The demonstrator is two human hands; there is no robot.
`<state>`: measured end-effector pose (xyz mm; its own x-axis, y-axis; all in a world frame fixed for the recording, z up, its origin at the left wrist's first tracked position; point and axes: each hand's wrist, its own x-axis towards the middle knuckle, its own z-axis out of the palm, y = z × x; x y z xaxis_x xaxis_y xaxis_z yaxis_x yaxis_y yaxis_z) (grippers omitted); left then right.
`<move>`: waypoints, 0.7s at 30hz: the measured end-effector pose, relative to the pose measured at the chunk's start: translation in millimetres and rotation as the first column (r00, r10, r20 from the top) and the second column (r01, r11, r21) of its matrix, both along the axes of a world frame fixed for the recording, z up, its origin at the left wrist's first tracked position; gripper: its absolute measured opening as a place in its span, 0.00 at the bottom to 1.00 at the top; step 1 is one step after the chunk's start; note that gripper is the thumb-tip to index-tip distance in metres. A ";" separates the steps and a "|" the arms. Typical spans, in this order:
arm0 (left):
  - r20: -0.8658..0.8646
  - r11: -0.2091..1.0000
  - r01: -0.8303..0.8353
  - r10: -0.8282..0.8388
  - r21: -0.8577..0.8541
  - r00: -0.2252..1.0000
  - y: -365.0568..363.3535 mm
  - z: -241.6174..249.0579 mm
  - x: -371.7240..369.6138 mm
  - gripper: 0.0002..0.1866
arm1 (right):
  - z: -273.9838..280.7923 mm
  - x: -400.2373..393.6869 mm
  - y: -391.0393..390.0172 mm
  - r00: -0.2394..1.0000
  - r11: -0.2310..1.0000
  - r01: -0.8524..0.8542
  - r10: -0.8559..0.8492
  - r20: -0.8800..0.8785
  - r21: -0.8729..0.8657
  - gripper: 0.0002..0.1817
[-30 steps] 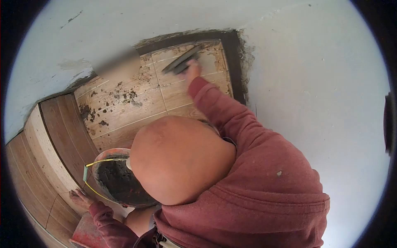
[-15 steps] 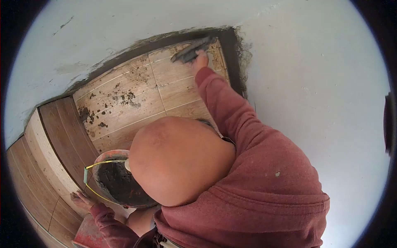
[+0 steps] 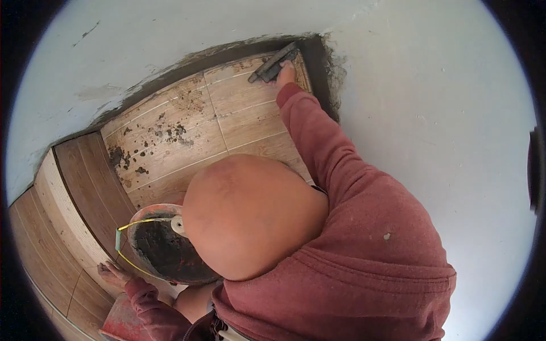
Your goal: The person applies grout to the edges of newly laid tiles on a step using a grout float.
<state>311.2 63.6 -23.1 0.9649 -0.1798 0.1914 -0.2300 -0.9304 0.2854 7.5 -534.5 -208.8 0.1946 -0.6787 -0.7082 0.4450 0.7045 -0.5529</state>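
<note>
My right hand (image 3: 286,74) is closed round the grip of a grey, mortar-smeared plastering float (image 3: 274,63). The float is tilted in the far corner, by the dark mortar band (image 3: 227,55) along the foot of the wall. Down at the left, my left hand (image 3: 115,275) lies with fingers stretched out on the edge of a wood-look tiled step (image 3: 88,227). Nothing shows in that hand. Close to it stands a bucket (image 3: 166,250) of dark wet mortar, with a yellow wire handle; my head hides part of its rim.
Dark mortar crumbs (image 3: 170,133) are scattered over the wood-look landing tiles (image 3: 244,122). Pale walls (image 3: 409,102) close in the far and right sides. A second reddish container (image 3: 122,318) sits at the lower left. More tiled steps (image 3: 48,250) drop away at the left.
My right hand and the float have shifted slightly right, deeper into the corner, and the float is tilted more steeply. My head has moved a little right. The left hand stays on the step.
</note>
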 end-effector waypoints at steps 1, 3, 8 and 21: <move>0.008 1.000 0.001 -0.001 0.001 1.000 -2.7 0.9 -2.1 0.33 | 2.4 0.7 -3.8 1.000 1.000 -0.004 0.004 -0.019 0.026 0.18; 0.004 0.998 0.001 -0.001 -0.067 1.000 -4.4 1.6 -7.8 0.32 | 16.5 24.7 17.3 0.998 0.999 0.003 -0.006 -0.058 -0.046 0.18; -0.101 0.937 -0.052 0.018 -0.346 0.995 -16.8 1.5 -11.0 0.31 | -48.2 62.6 72.7 0.989 0.986 -0.146 0.148 0.021 -0.076 0.10; 0.034 1.000 -0.003 0.002 0.025 0.999 -15.8 7.5 -10.6 0.33 | -49.9 92.5 50.1 0.993 0.998 -0.056 0.057 0.106 -0.010 0.19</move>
<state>300.6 47.8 -15.6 0.9584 -0.1826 0.2195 -0.2369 -0.9376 0.2544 100.0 -484.4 -258.7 0.3063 -0.6697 -0.6765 0.4611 0.7261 -0.5101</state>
